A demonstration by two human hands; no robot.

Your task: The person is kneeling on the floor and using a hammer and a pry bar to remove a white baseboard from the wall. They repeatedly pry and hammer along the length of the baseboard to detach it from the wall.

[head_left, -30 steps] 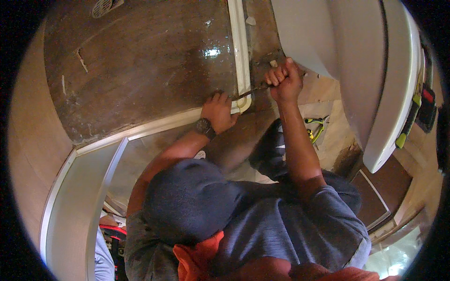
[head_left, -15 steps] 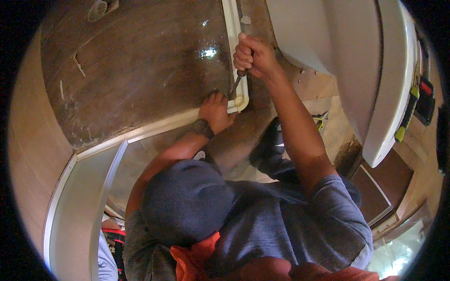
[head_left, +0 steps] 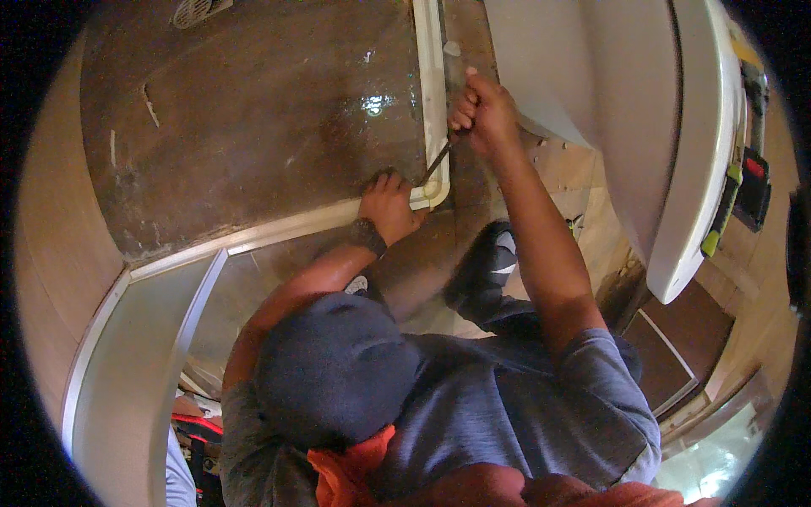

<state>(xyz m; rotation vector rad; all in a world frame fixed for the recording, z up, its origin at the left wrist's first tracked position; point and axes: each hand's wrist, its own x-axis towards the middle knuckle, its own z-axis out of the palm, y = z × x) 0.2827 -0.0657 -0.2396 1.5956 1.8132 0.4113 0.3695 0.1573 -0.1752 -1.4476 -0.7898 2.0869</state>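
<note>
My right hand [head_left: 486, 118] is closed round the handle of a slim, dark-shafted tool [head_left: 438, 160], something like a screwdriver. Its shaft slants down left, with the tip at the inside corner of a pale floor rail [head_left: 296, 223]. The tip itself is too small to make out. Just left of that corner, my left hand [head_left: 390, 209] straddles the rail, fingers bent over the inner side and thumb toward the outer side. A dark band [head_left: 368, 237] circles my left wrist. Inside the rail lies a wet, dark brown floor [head_left: 253, 110].
At the right stands a large white fixture [head_left: 583, 76], with a yellow-green and black tool [head_left: 725, 203] on its edge. A frosted panel [head_left: 131, 372] rises at the lower left. A round drain [head_left: 193, 10] is at the top. My dark shoe [head_left: 486, 266] is below the corner.
My right hand has moved right and slightly down, so the tool leans further over the rail. My left hand stays by the corner. The whole view has shifted slightly.
</note>
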